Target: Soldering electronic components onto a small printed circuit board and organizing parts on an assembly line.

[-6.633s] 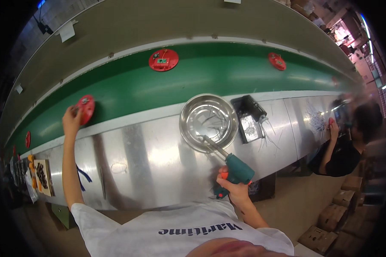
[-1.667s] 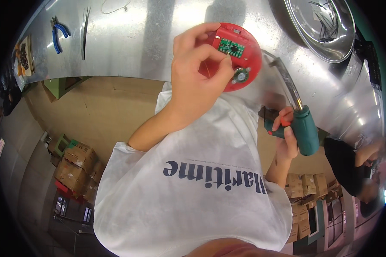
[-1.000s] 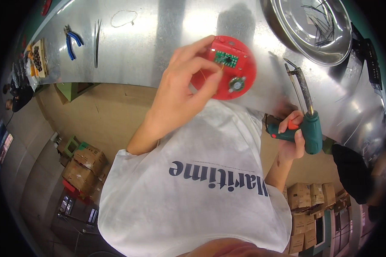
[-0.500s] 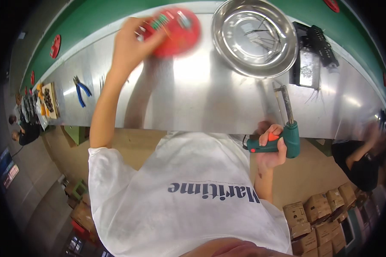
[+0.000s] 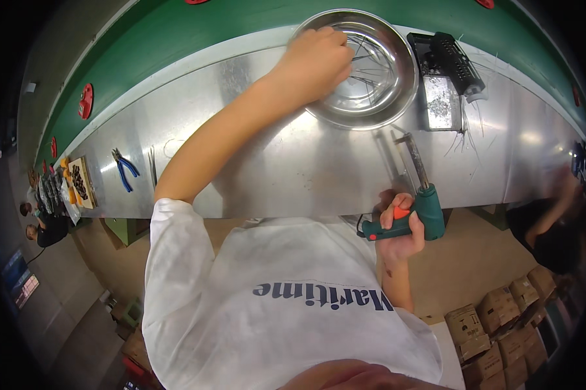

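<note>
My left hand point(image 5: 319, 62) reaches over the left rim of a round steel bowl point(image 5: 406, 71). Its fingers are curled together, and their tips and anything between them are hidden. Thin dark wires point(image 5: 373, 73) lie inside the bowl, next to those fingers. Near the table's front edge, my right hand point(image 5: 400, 234) is wrapped round a green soldering gun point(image 5: 428, 214) with an orange trigger. The gun's metal barrel point(image 5: 414, 158) points away from me, toward the bowl, with a thin tube alongside it.
Right of the bowl stands a soldering stand point(image 5: 442, 97) with loose wires beside it. Blue-handled pliers point(image 5: 125, 170) and tweezers point(image 5: 152, 166) lie at the left. A green strip point(image 5: 254, 23) with red round pieces point(image 5: 86, 101) runs behind the steel table point(image 5: 293, 175). Another person point(image 5: 546, 221) is at the right.
The red round board has left my left hand, which has moved right to the bowl. My right hand keeps hold of the soldering gun. The whole view has shifted slightly.
</note>
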A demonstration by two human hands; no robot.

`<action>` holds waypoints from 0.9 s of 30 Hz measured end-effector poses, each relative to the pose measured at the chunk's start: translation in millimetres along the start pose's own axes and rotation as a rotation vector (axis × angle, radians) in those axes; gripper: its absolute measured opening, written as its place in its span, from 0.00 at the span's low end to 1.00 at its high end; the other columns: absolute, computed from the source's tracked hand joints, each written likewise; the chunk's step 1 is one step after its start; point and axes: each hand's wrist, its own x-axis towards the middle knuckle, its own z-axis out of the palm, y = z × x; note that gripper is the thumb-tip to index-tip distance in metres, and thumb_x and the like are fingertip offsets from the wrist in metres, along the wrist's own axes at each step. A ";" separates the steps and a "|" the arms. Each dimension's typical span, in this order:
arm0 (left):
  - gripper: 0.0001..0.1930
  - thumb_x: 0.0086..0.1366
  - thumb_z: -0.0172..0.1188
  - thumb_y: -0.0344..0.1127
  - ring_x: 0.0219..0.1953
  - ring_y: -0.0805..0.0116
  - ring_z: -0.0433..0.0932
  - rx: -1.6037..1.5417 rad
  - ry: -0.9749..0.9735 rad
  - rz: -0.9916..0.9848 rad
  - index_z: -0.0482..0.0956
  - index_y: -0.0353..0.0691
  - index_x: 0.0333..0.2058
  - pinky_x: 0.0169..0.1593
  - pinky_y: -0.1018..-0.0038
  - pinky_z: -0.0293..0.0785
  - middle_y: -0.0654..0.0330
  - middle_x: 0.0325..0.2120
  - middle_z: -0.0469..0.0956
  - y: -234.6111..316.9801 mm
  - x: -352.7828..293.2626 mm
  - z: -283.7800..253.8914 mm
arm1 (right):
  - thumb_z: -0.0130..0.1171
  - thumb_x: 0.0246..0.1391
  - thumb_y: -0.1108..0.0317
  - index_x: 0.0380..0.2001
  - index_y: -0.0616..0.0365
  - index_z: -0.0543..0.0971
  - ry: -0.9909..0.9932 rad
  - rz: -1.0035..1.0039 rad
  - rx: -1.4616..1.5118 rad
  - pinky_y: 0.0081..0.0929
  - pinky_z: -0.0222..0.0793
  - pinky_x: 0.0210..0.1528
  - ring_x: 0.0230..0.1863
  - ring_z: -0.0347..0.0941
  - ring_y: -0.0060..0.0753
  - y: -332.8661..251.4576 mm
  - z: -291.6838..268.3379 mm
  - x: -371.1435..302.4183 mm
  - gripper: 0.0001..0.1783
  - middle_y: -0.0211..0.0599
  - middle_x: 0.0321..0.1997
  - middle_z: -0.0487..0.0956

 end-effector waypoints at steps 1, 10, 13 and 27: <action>0.06 0.56 0.59 0.32 0.39 0.57 0.74 0.018 -0.022 0.027 0.79 0.38 0.31 0.45 0.63 0.71 0.56 0.31 0.76 -1.5 2.6 2.5 | 0.48 0.52 0.61 0.34 0.62 0.69 -0.018 0.000 0.009 0.25 0.62 0.24 0.21 0.66 0.29 0.3 -0.9 0.6 0.14 0.43 0.41 0.68; 0.06 0.59 0.56 0.30 0.38 0.54 0.74 -0.065 -0.031 0.013 0.74 0.36 0.34 0.42 0.64 0.70 0.53 0.30 0.75 1.4 -8.7 3.6 | 0.48 0.53 0.61 0.34 0.62 0.69 -0.019 0.023 0.019 0.25 0.62 0.26 0.22 0.66 0.30 -2.0 -1.3 -1.0 0.14 0.42 0.41 0.68; 0.06 0.59 0.57 0.30 0.35 0.57 0.76 -0.242 -0.027 -0.124 0.75 0.35 0.34 0.39 0.68 0.72 0.53 0.30 0.77 16.0 -18.2 -12.9 | 0.49 0.53 0.61 0.35 0.63 0.69 -0.022 0.026 0.030 0.25 0.62 0.27 0.23 0.66 0.30 -1.1 -2.0 -0.4 0.15 0.42 0.42 0.69; 0.09 0.50 0.68 0.35 0.29 0.76 0.66 -0.608 0.225 -0.392 0.81 0.38 0.28 0.34 0.80 0.64 0.67 0.24 0.77 27.3 -52.5 -16.6 | 0.50 0.52 0.60 0.36 0.62 0.69 -0.087 0.027 -0.010 0.25 0.61 0.30 0.25 0.66 0.29 -3.8 -0.8 1.6 0.16 0.42 0.42 0.69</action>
